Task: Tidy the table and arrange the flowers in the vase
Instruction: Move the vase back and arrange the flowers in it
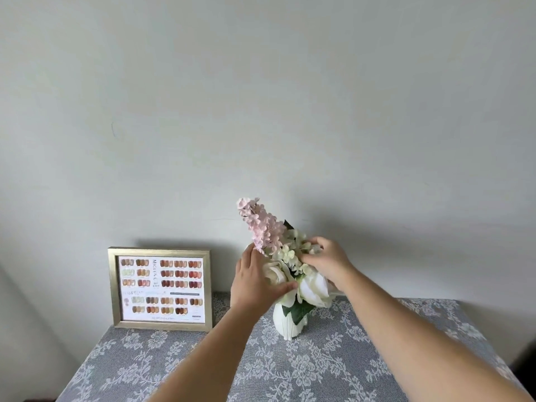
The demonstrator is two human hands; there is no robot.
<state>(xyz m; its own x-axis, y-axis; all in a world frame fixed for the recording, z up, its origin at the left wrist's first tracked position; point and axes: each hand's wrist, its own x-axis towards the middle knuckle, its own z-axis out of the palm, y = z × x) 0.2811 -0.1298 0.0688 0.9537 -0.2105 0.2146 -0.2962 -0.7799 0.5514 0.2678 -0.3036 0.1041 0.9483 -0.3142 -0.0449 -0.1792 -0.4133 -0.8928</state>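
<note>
Soft even daylight, faint shadows, slight blur

I see a white ribbed vase point(287, 324) standing upright on the table point(333, 369), near its back edge and about midway along it. It holds flowers point(293, 265): a pink spray point(262, 224) leaning up and left, cream blossoms point(293, 248) below it, two white roses point(314, 287) low at the rim, and green leaves point(298, 310) drooping over the front.
</note>
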